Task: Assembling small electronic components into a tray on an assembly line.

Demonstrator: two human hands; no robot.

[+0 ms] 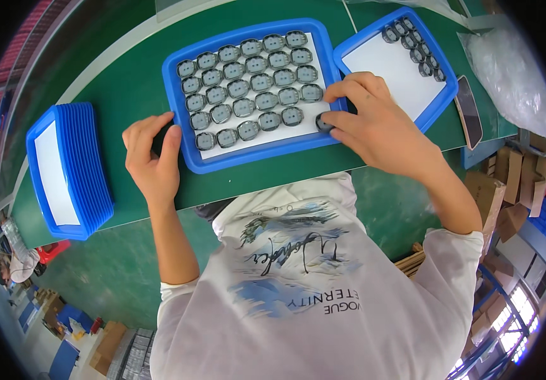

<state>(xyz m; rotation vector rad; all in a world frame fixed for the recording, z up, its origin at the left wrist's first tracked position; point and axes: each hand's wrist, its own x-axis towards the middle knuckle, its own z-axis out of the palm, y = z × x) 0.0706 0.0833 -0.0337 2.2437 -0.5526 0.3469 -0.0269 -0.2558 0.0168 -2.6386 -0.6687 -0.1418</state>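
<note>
A blue tray (194, 166) with a white liner lies in front of me, filled with rows of small dark grey rounded casings (247, 131). At its near right corner, my right hand (374, 123) is closed on one dark rounded casing (324, 123), held between thumb and fingers just inside the rim. My left hand (152, 158) rests by the tray's left side, thumb and forefinger apart, fingertips against the rim and nothing in its grasp. To the right, a second blue tray (442, 104) holds several similar casings (426, 54) along its far right side.
A tall stack of blue trays (83, 171) stands at the left of the green table (130, 95). Beyond the right tray lie a phone (469, 114) and a clear plastic bag (510, 76). Cardboard boxes (485, 196) sit below the table's right end.
</note>
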